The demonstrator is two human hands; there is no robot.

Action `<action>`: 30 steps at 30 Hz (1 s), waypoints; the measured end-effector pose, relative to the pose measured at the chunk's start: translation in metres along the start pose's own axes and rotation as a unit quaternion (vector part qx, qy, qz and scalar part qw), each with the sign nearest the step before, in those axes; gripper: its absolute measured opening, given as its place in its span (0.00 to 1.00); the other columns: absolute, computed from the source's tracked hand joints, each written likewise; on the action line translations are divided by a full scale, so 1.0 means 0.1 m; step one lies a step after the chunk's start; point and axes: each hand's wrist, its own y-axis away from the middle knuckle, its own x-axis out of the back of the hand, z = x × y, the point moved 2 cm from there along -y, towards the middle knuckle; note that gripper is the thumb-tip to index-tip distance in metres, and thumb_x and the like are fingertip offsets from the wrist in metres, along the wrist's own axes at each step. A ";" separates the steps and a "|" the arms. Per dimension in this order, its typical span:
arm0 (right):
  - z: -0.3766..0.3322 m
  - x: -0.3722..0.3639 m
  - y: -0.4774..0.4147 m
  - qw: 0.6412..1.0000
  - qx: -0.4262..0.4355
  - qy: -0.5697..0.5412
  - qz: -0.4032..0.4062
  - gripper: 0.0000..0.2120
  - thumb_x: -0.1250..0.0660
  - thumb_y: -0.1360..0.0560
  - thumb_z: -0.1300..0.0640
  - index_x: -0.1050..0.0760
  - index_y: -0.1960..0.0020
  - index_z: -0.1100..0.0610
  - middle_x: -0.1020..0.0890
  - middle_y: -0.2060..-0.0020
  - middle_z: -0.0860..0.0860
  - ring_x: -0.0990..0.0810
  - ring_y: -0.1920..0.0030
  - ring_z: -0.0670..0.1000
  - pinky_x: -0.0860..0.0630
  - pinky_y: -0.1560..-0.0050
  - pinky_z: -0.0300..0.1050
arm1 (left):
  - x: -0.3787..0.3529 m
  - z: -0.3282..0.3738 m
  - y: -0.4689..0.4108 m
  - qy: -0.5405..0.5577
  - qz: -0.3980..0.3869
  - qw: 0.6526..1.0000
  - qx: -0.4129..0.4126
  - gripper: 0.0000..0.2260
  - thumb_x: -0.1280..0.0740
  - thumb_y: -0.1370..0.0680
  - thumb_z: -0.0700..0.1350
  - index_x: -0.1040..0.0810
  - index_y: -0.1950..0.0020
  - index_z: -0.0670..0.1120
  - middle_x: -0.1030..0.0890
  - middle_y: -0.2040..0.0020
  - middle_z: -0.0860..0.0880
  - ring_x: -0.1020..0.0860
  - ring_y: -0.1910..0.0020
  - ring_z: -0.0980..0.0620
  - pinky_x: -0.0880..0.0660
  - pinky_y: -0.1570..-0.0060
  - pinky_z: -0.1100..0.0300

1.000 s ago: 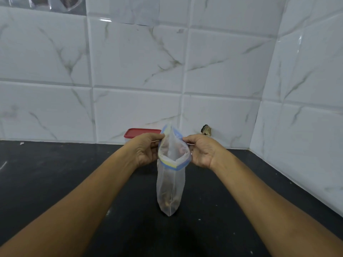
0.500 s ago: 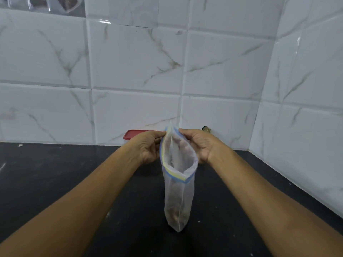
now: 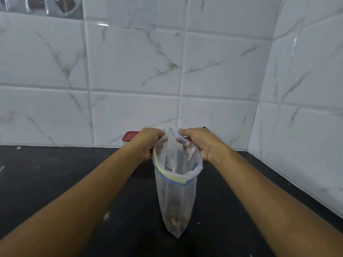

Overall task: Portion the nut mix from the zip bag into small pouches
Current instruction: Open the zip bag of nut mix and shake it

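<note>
A clear zip bag [image 3: 176, 199] with a blue and yellow zip strip hangs upright above the black counter [image 3: 55, 175]. Its mouth is spread wide open. A small amount of brown nut mix [image 3: 173, 220] sits in its bottom. My left hand [image 3: 148, 143] pinches the left side of the rim. My right hand [image 3: 198, 143] pinches the right side, fingers showing through the plastic. No small pouches show on the counter.
A container with a red lid [image 3: 129, 136] stands against the marble-tiled wall behind my left hand. Clear plastic packets [image 3: 46, 5] hang at the top left. A second tiled wall [image 3: 306, 108] closes the right side, forming a corner.
The bag's mouth has been pulled wider open. The bag now sits lower and nearer in the view, slightly to the right.
</note>
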 end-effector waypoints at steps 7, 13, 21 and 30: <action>0.01 0.05 0.07 0.971 0.099 0.216 0.034 0.10 0.21 0.27 0.61 0.21 0.50 0.59 0.19 0.60 0.52 0.24 0.64 0.51 0.28 0.65 0.43 | 0.09 0.04 0.01 -0.280 0.032 0.951 -0.130 0.10 0.26 0.23 0.48 0.20 0.50 0.41 0.22 0.61 0.47 0.28 0.69 0.53 0.32 0.70 0.62; 0.03 0.06 0.05 0.901 0.206 0.369 0.099 0.06 0.25 0.24 0.58 0.21 0.51 0.54 0.19 0.60 0.50 0.19 0.59 0.52 0.23 0.58 0.47 | 0.14 0.06 0.02 -0.495 0.129 0.835 -0.201 0.14 0.30 0.23 0.48 0.24 0.38 0.50 0.20 0.46 0.51 0.22 0.51 0.50 0.23 0.53 0.55; -0.02 0.05 0.13 0.821 0.223 0.502 0.157 0.03 0.27 0.21 0.55 0.15 0.53 0.53 0.16 0.59 0.48 0.17 0.59 0.50 0.23 0.61 0.43 | 0.19 0.08 0.06 -0.545 0.169 0.793 -0.214 0.07 0.33 0.20 0.49 0.17 0.52 0.49 0.18 0.61 0.51 0.20 0.63 0.51 0.19 0.62 0.54; 0.03 0.07 0.00 0.947 0.116 0.294 0.065 0.07 0.24 0.25 0.65 0.16 0.47 0.63 0.14 0.48 0.62 0.14 0.47 0.60 0.18 0.40 0.57 | 0.18 0.04 0.04 -0.262 0.050 0.957 -0.110 0.10 0.30 0.19 0.46 0.15 0.53 0.40 0.14 0.62 0.48 0.18 0.67 0.51 0.20 0.69 0.60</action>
